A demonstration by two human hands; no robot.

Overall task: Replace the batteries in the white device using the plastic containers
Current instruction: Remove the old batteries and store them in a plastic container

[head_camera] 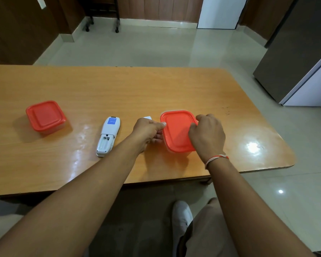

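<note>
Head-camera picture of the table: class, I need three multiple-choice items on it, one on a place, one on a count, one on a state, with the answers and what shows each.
1. Where does the white device lie?
A. Between the two boxes
B. On the floor
C. On top of a lid

2. How many red-lidded boxes stand on the table?
A. One
B. Two
C. Four

3. What is the state of the device's battery bay?
A. Taped over
B. Closed by its cover
C. Open and empty

Answers:
1 A: it lies on the table between the left box and the right box.
2 B: one at the left; one under the left hand and right hand.
3 C: the slots show bare, with no batteries in them.
</note>
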